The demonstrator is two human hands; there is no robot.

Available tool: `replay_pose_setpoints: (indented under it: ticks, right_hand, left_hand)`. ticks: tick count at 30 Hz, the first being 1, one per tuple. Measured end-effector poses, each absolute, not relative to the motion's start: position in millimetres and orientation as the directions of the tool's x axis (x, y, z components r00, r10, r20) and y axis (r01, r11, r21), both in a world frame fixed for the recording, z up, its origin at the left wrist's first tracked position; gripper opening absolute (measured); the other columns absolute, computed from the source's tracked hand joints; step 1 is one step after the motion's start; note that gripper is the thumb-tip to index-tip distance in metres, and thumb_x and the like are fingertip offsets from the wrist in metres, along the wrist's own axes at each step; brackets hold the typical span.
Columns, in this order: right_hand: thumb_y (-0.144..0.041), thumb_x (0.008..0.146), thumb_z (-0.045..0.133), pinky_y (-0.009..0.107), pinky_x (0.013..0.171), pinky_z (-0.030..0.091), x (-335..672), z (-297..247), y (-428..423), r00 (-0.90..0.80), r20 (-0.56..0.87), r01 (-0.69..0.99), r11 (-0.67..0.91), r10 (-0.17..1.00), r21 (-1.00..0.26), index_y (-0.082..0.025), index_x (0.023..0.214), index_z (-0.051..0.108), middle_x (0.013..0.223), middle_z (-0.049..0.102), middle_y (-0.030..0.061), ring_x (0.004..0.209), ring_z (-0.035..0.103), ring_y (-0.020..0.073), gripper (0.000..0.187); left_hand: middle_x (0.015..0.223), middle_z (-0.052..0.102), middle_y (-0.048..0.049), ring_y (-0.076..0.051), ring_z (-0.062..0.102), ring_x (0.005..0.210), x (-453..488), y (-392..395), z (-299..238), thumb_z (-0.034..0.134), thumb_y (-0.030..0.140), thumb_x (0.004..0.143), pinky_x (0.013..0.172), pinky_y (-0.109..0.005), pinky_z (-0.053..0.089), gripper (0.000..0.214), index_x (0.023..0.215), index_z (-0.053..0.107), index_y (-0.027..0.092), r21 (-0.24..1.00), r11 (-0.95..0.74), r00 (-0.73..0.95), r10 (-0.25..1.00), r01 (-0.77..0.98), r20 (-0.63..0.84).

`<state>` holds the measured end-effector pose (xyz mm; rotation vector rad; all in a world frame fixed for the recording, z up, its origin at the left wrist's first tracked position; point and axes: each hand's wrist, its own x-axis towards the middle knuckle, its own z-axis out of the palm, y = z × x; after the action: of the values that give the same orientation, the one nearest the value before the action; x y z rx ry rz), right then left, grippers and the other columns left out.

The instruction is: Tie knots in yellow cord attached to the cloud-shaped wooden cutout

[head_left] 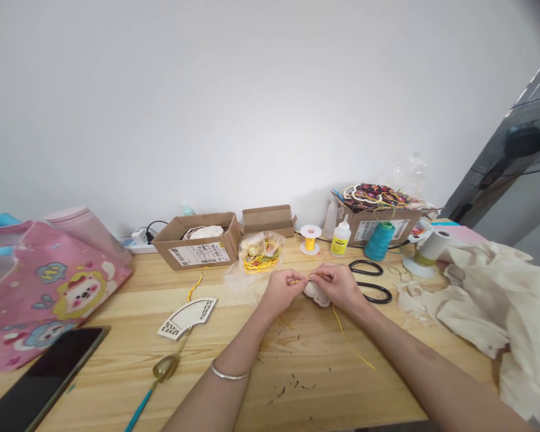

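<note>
Where fingertips pinch cord, plaque beneath

Pale wooden table here with the grain showing nicely, and a smooth whitish wall right behind it. Light's pretty soft, with a brighter patch on the wall above the table's back edge. Past the table's right end there's what looks like a fan, dark hub and all, by a dark slanted strip.

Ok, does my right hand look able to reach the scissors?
Probably yes: the black scissor handles lie beside your right hand, nothing visibly between, though that hand seems busy at the pale scalloped piece.
</note>
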<state>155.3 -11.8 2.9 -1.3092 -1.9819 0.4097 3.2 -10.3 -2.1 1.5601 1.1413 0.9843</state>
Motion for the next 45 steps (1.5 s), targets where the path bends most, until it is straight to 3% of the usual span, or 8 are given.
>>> replay_pose_setpoints:
  ticks: [26,45]
  right_hand:
    - [-0.028,0.071,0.047,0.019,0.047,0.033,157.5,5.0,-11.2,-0.241,0.378,0.664,0.436,0.894,-0.608,-0.017,0.072,0.065,0.062,0.060,0.0018,0.051,0.048,0.0097,0.022]
    - [-0.027,0.071,0.048,0.019,0.047,0.034,156.7,6.5,-11.5,-0.243,0.366,0.646,0.432,0.898,-0.629,-0.017,0.072,0.065,0.062,0.060,0.0019,0.052,0.049,0.0100,0.020]
  left_hand:
    - [0.065,0.063,-0.0042,-0.013,0.054,0.057,3.1,-10.7,-2.3,0.058,0.029,0.060,0.053,-0.022,0.040,0.024,0.076,0.060,0.011,0.989,-0.053,0.243,0.970,0.141,0.017]
    - [0.069,0.064,-0.0045,-0.014,0.056,0.062,3.0,-9.5,-4.7,0.058,0.027,0.060,0.056,-0.022,0.042,0.021,0.075,0.061,0.012,0.982,-0.119,0.221,0.972,0.149,0.084]
